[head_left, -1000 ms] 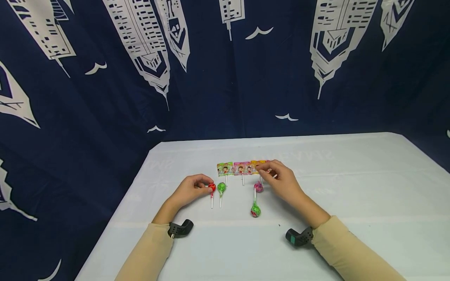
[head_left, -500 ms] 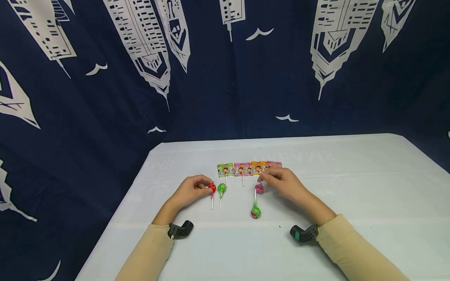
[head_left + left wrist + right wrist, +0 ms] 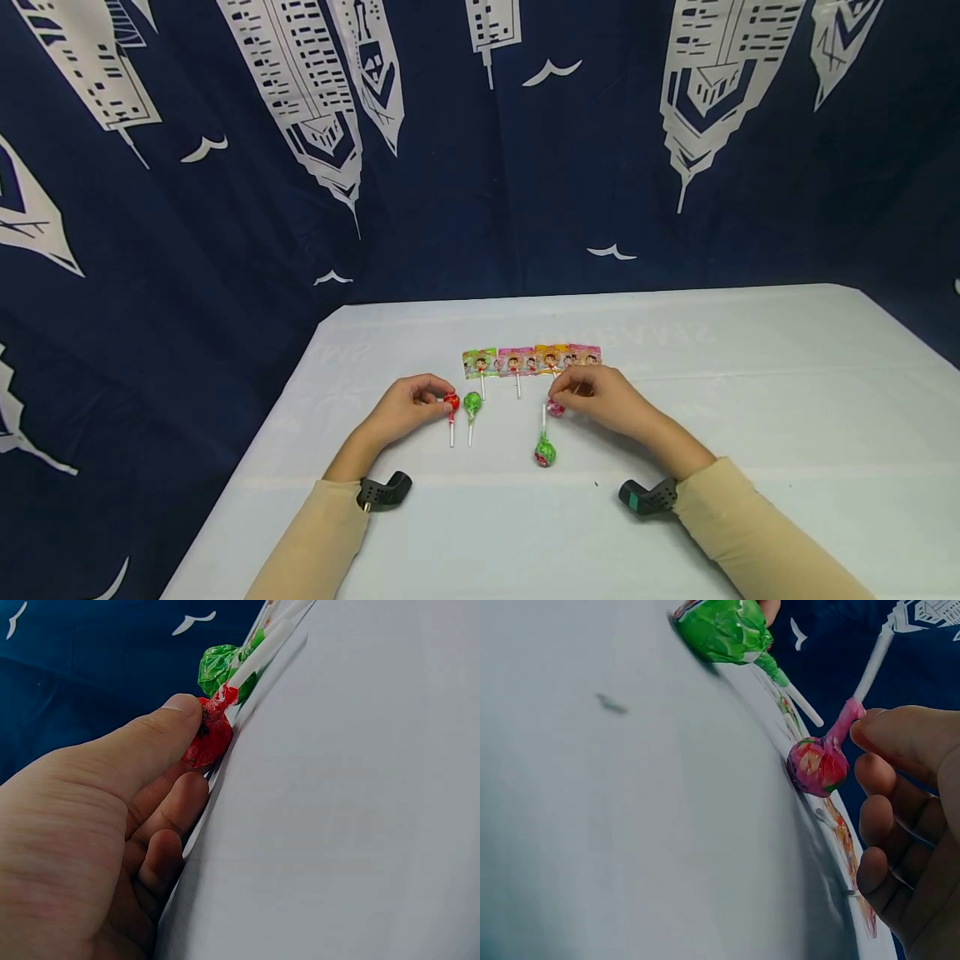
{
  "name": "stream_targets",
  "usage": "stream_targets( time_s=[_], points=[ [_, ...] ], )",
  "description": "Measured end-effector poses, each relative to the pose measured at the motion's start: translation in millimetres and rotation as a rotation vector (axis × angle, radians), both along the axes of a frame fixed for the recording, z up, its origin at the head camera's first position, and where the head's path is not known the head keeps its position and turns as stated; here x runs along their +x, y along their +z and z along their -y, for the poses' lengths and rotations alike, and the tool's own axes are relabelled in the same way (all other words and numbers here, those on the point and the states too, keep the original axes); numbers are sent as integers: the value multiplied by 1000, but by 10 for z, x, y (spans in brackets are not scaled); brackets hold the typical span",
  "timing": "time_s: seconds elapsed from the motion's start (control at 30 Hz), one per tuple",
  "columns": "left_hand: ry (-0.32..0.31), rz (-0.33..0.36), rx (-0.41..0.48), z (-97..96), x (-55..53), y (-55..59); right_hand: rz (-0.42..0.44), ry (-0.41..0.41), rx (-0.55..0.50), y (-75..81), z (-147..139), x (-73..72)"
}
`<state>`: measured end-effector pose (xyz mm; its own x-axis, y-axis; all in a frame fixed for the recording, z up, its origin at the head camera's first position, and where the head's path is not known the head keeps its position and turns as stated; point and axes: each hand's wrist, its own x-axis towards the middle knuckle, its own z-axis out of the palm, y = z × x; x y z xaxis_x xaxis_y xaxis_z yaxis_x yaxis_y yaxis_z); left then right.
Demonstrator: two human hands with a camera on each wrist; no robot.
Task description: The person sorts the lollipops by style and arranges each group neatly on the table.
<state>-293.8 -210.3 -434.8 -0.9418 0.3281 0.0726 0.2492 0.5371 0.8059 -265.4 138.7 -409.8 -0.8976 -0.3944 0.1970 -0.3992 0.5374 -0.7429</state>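
Observation:
My left hand point(image 3: 411, 407) pinches the head of a red-wrapped lollipop point(image 3: 208, 742) between thumb and fingers; its white stick points toward me in the head view. Just right of it lies a green lollipop point(image 3: 472, 403). The thumb and index finger of my right hand point(image 3: 603, 400) pinch a pink lollipop point(image 3: 817, 766) at the twisted neck of its wrapper. In the right wrist view its stick slants up from the fingers. Nearer to me another green lollipop point(image 3: 545, 452) lies with its stick pointing away, close to the pink one.
Beyond the hands, several flat lollipops in printed wrappers lie in a row: green point(image 3: 480, 363), pink point(image 3: 517, 360), orange point(image 3: 551, 356) and another pink point(image 3: 586, 354). All lie on a white-covered table point(image 3: 720, 358). A dark blue patterned curtain point(image 3: 480, 192) hangs behind.
My right hand has come down from the row of flat lollipops and now pinches the pink round lollipop. The left hand stays on the red lollipop.

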Motion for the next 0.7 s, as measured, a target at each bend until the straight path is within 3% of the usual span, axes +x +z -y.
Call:
stream_targets(
  time_s=[0.4,0.7],
  points=[
    [-3,-4,3,0,3,-1,-152,-6,60,-86,41,23],
    [3,-3,4,-9,7,0,-133,22,61,-84,38,36]
  ],
)
